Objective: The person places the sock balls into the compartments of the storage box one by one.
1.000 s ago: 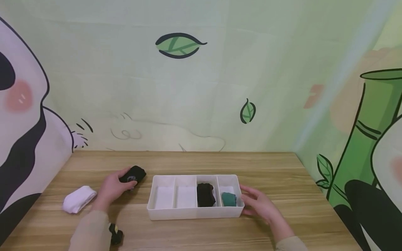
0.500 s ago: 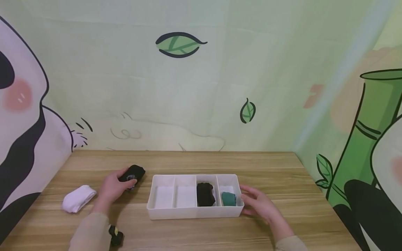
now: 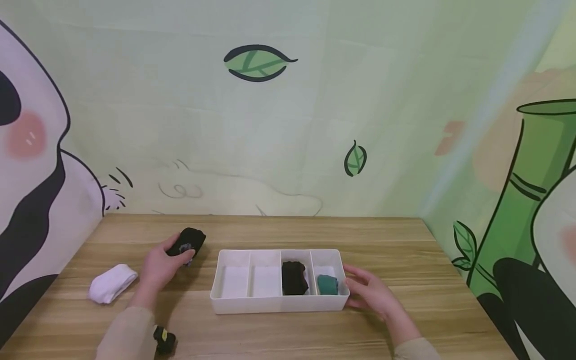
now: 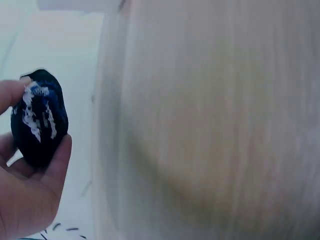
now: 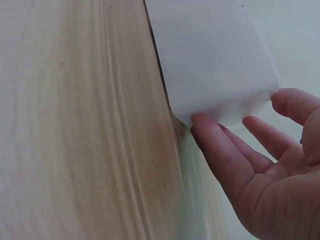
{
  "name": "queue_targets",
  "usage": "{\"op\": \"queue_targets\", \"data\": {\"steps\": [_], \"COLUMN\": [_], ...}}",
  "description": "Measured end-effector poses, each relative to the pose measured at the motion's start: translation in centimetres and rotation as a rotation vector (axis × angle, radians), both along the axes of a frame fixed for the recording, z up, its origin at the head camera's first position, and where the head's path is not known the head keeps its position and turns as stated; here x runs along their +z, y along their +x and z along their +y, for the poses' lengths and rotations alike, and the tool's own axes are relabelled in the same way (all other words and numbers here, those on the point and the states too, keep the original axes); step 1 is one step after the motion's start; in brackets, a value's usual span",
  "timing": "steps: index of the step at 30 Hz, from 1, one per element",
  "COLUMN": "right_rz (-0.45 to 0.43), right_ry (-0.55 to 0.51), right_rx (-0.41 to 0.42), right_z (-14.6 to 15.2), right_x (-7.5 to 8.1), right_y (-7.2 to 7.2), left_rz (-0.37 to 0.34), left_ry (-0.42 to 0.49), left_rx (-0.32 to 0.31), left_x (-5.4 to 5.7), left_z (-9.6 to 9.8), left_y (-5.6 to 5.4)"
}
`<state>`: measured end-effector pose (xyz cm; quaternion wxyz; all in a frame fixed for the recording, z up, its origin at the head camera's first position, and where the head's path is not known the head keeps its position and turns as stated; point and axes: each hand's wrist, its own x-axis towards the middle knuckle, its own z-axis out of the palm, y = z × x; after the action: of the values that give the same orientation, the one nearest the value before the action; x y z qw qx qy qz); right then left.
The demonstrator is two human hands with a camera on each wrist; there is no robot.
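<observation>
My left hand (image 3: 158,266) pinches a rolled black sock (image 3: 188,242) between thumb and fingers, left of the white divided box (image 3: 279,305). In the left wrist view, pale loose threads show on the sock (image 4: 40,120), which is raised off the wooden table. At the box's right end, my right hand (image 3: 372,295) rests its fingertips against the end wall, fingers spread and lightly bent. A dark rolled bundle (image 3: 294,278) lies in the third compartment from the left, and a small teal roll (image 3: 328,285) in the rightmost. The two left compartments show bare floors.
A rolled white sock (image 3: 112,283) lies on the table (image 3: 252,340) left of my left forearm. Near that sleeve is a small black bundle with a yellow patch (image 3: 165,341), partly covered by it. A printed cloth backdrop (image 3: 279,120) stands behind the table.
The left hand has tilted and lifted the black sock slightly, its far end rising. The right hand and the box hold their places.
</observation>
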<state>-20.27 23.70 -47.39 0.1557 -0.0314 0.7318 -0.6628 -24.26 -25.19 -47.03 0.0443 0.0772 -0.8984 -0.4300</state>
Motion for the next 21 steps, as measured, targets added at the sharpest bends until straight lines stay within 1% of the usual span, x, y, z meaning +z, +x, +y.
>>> {"op": "queue_targets", "data": {"steps": [5,12,16,21], "right_rz": [-0.006,-0.005,-0.001,0.000], "right_ry": [0.011,0.006,-0.001,-0.008], "right_rx": [-0.003,0.004,0.006,0.000], "right_z": [0.0,-0.1,-0.2,-0.2], "right_x": [0.1,0.0,0.0,0.0], "right_y": [0.0,0.0,0.1,0.1], "left_rz": [0.024,0.082,0.114,0.120], "left_ry": [0.052,0.137,0.162,0.173], "left_rx": [0.040,0.067,0.073,0.077], "left_x": [0.8,2.3,3.4,4.6], "left_z": [0.9,2.8,4.1,5.6], "left_y": [0.6,1.6,2.5,3.4]}}
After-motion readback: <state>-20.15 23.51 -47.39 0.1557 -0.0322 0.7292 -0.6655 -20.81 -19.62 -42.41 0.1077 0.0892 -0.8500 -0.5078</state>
